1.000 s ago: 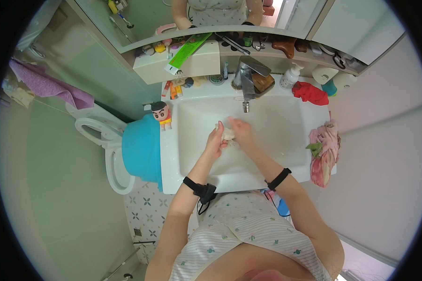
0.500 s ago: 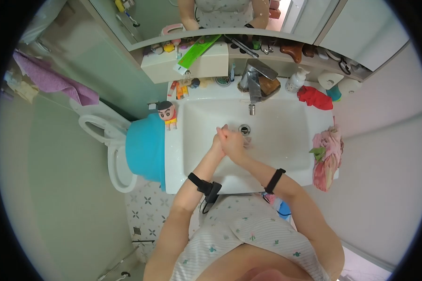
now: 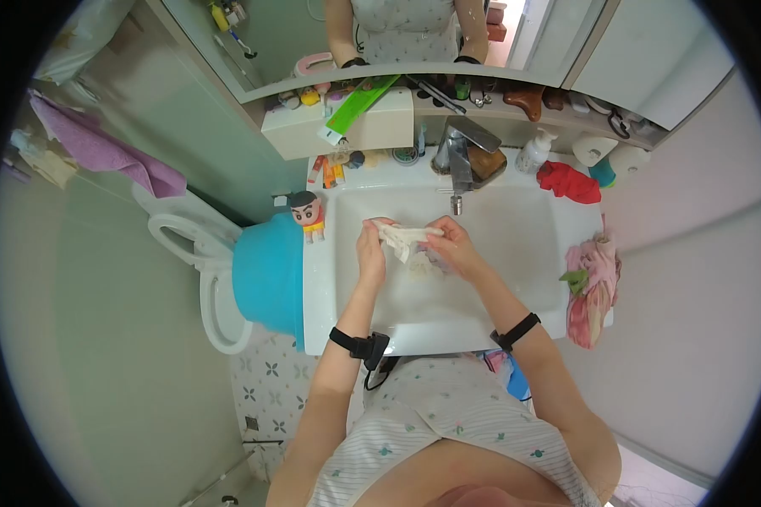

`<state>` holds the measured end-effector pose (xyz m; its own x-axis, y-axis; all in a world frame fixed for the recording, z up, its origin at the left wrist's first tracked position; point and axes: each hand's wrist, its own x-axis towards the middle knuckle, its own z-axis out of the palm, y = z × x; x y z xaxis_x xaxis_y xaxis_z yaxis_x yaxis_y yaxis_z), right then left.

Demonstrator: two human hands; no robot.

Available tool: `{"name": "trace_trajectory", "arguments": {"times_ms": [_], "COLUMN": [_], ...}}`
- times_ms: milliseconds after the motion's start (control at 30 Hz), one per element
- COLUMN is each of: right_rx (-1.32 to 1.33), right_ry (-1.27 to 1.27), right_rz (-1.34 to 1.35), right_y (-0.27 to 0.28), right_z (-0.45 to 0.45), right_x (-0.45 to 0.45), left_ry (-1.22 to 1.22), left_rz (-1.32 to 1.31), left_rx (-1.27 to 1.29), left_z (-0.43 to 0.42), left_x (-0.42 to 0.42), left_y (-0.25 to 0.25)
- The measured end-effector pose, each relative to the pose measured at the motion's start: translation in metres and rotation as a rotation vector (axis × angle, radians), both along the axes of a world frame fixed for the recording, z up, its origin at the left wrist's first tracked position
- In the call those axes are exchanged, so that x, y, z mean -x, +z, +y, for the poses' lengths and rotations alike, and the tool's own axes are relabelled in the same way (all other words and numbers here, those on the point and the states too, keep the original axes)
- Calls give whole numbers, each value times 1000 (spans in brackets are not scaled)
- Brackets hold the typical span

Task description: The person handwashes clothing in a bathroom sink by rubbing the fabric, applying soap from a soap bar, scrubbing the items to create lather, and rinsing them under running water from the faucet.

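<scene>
A small off-white cloth [image 3: 402,240] is stretched between my two hands over the basin of the white sink [image 3: 516,287]. My left hand [image 3: 371,253] grips its left end, the fingers closed on it. At the other end, my right hand [image 3: 455,247] pinches the cloth between thumb and fingers. Part of the cloth hangs down in folds between them. Whether it is a sock or another small garment I cannot make out. Just beyond my hands stands the metal faucet [image 3: 460,160]; no water stream shows from its spout. The drain is hidden behind my hands.
Pink cloth [image 3: 594,270] and red cloth [image 3: 569,182] lie on the sink's right rim, near a white pump bottle [image 3: 536,152]. A cartoon figurine [image 3: 308,215] stands on the left rim, beside a blue tub [image 3: 266,270]. A toilet [image 3: 220,291] is farther left.
My hands were clasped together around something mostly hidden. Now they are apart, the left moved left and the right moved right, with the off-white cloth spread between them.
</scene>
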<state>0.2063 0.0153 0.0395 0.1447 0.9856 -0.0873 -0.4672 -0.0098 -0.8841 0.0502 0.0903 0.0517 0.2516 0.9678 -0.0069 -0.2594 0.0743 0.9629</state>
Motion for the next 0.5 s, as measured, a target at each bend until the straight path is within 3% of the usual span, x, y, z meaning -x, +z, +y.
{"name": "trace_trajectory", "arguments": {"times_ms": [33,133,233,300,433,500], "right_rx": [-8,-13,97,193,286,306], "right_ry": [-1,-13,-75,62,294,362], "right_rz": [-5,196,206,-211,-401,-347], "right_y": [1,0,-7,-7,10,20], "right_z": [0,1,1,0,-10,-12], "right_x": [2,6,3,-3,-12,-17], "left_ry": [-1,221,22,91,161,-27], "left_rz": [-5,311,201,-126,-315,-430], "left_rx": [-8,-345,61,169,385,387], "left_z": [3,7,6,10,13,28], "left_x": [-1,4,14,13,32,56], "left_y": [-3,-5,-4,-6,3,-27]}}
